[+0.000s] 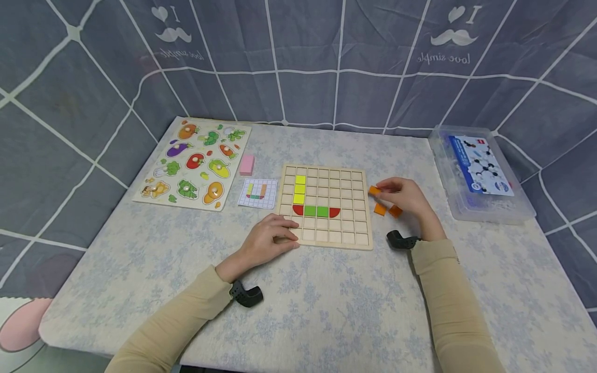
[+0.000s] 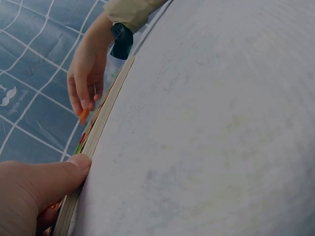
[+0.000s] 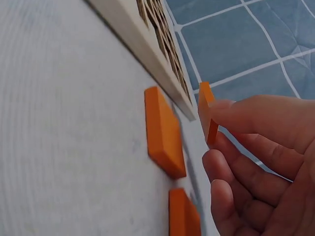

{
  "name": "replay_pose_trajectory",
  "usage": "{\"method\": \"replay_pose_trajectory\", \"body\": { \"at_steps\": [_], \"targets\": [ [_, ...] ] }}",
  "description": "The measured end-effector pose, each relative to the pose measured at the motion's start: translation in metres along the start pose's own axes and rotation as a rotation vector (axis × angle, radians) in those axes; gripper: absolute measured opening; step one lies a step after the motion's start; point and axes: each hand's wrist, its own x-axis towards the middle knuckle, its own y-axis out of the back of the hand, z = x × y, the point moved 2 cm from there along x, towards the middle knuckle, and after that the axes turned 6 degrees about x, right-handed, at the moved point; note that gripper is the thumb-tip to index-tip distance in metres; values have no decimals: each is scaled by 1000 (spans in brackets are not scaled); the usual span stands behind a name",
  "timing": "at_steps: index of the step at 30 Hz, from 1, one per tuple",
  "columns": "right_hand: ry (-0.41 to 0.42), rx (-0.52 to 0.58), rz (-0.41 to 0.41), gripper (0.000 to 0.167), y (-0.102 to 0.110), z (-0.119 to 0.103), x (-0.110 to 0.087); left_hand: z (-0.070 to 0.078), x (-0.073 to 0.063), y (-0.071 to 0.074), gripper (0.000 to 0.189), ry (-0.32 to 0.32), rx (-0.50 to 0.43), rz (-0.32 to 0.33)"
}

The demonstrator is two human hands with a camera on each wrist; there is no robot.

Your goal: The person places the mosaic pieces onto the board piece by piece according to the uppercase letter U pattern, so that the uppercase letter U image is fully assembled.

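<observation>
A wooden grid board (image 1: 347,225) lies in the middle of the table. My left hand (image 1: 268,239) holds its near left corner, thumb against the near edge and fingers over the corner. Three yellow squares (image 1: 300,189) form a column on the board, above a row of two green squares (image 1: 316,211) between red quarter-round pieces (image 1: 334,212). Right of the board, my right hand (image 1: 404,198) pinches an orange square tile (image 3: 206,115) between thumb and fingers, raised off the table in the right wrist view. Two more orange tiles (image 1: 380,209) lie just below that hand.
Left of the board lie a pattern card (image 1: 258,194) with a coloured grid drawing and a pink block (image 1: 246,165). A vegetable puzzle board (image 1: 196,184) is at the far left. On the right stands a clear plastic box (image 1: 482,207) with a printed label.
</observation>
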Motion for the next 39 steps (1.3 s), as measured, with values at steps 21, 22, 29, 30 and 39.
{"method": "replay_pose_trajectory", "body": {
  "at_steps": [21, 22, 29, 30, 39],
  "targets": [
    [153, -35, -91, 29, -32, -35, -4, 1, 1, -1, 10, 3, -4, -7],
    [165, -33, -90, 29, -34, -37, -4, 1, 0, -1, 10, 3, -4, -7],
    [246, 3, -101, 28, -47, -45, -2, 1, 0, 0, 10, -5, -7, 1],
    [250, 11, -105, 28, -49, -46, -2, 0, 0, 0, 10, -6, -6, 2],
    [269, 60, -147, 27, -58, -45, 0, -2, 0, -2, 10, -14, -4, 12]
  ]
}}
